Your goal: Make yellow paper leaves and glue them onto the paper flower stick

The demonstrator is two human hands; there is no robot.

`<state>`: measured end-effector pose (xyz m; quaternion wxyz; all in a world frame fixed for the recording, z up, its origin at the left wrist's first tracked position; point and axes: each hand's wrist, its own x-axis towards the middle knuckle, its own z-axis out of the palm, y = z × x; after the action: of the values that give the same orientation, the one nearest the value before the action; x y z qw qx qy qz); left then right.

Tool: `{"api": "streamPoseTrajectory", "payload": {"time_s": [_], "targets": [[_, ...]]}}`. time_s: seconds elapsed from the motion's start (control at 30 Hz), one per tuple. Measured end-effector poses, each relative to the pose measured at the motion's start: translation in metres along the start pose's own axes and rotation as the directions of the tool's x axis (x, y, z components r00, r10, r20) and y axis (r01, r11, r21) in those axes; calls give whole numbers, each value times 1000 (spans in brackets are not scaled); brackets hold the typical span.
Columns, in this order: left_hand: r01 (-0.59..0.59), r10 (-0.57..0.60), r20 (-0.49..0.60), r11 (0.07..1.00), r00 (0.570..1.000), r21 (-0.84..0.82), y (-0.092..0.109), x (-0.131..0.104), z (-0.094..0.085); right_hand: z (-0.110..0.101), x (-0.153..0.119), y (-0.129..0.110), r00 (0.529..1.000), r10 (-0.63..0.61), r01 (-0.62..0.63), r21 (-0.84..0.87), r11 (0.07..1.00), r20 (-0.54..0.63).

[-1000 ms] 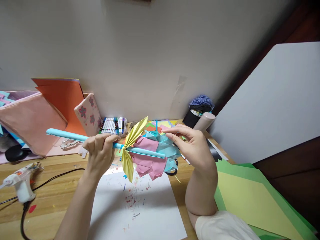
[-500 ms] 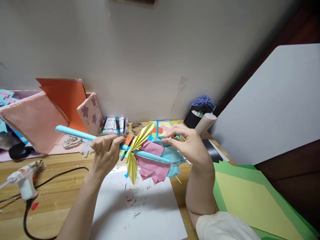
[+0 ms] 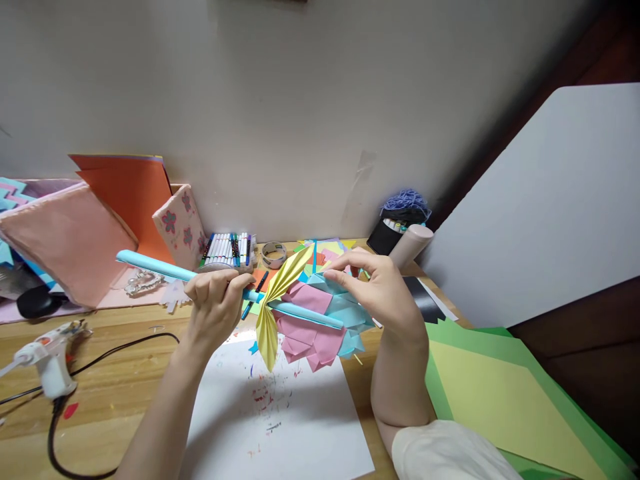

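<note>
A paper flower hangs above the desk, its pink and light-blue folded petals (image 3: pixel 313 340) fixed along a light-blue rolled paper stick (image 3: pixel 155 265). Pleated yellow paper leaves (image 3: pixel 267 337) spread from the stick at the base of the petals. My left hand (image 3: pixel 215 303) is wrapped round the stick, left of the leaves. At the upper edge of the petals, my right hand (image 3: pixel 377 287) has thumb and forefinger pinched on a light-blue petal. Part of the blue petals is hidden behind that hand.
White paper (image 3: pixel 280 420) with colour marks lies below the flower. A hot glue gun (image 3: pixel 53 360) and cable are at left. Behind stand a marker set (image 3: pixel 227 250), tape roll (image 3: pixel 273 255), pink box (image 3: pixel 75 240) and black pen holder (image 3: pixel 384 235). Green and yellow sheets (image 3: pixel 495 393) lie right.
The flower and my left hand have shifted slightly to the right. My right thumb and forefinger stay at the upper blue petal, with the fingers a little closer together.
</note>
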<state>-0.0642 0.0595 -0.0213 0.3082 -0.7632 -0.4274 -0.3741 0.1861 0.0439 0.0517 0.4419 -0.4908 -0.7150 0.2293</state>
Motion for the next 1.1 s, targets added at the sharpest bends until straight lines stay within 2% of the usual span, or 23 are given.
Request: {"api": "streamPoseTrajectory", "payload": {"time_s": [0.17,0.4,0.6,0.73,0.97,1.1], "targets": [[11,-11,1,1000,1000,-16,1,0,0,5,1,-1,999,-36,35,-23,999,-32],[77,-77,-16,997,997,28,-7,0,-2,-3,4,7,994,16,6,206,978,-108],[91,-90,-30,995,995,32,-10,-1,-2,-3,0,8,997,68,-63,124,990,-37],[71,-70,-25,996,997,51,-9,-1,-1,3,1,7,993,84,-75,112,991,-78],[56,-52,-51,996,997,69,-9,0,0,9,3,9,980,159,-123,257,959,-123],[87,-86,-44,996,995,20,-9,1,0,1,3,13,985,146,-105,348,932,-94]]}}
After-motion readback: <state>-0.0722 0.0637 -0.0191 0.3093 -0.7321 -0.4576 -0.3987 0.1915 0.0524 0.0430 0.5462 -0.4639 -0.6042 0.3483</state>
